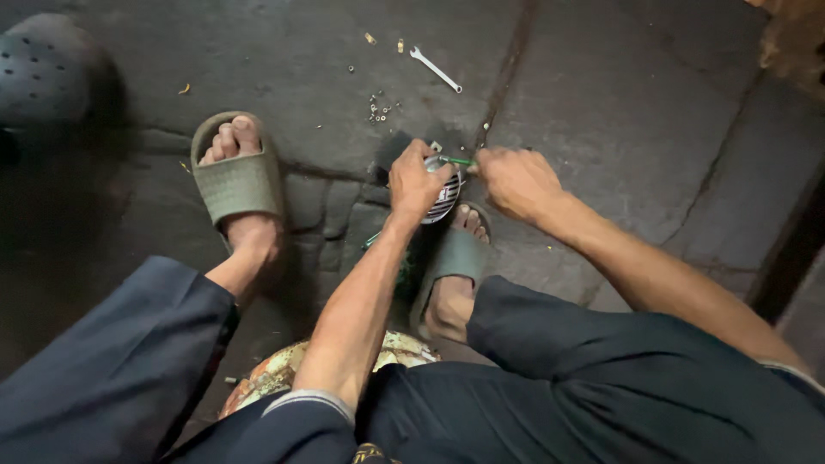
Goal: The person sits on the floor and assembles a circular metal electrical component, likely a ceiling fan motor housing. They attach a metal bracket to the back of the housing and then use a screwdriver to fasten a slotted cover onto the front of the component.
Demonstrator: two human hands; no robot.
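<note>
Dark stone floor [284, 60], far wrench [436, 70] lying. Left hand [416, 180] is clamping slotted round part [446, 199]. Right hand [516, 182] is pinching green tool [458, 161], axis left-right, tip meeting part.

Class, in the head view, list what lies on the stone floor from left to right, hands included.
Dark perforated clog → left sandal → small nuts → left hand → spanner → right hand.

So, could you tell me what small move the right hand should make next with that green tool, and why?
Probably turn the green-handled tool a little further: the right hand holds it against the round slotted part, which the left hand steadies on the floor.
</note>
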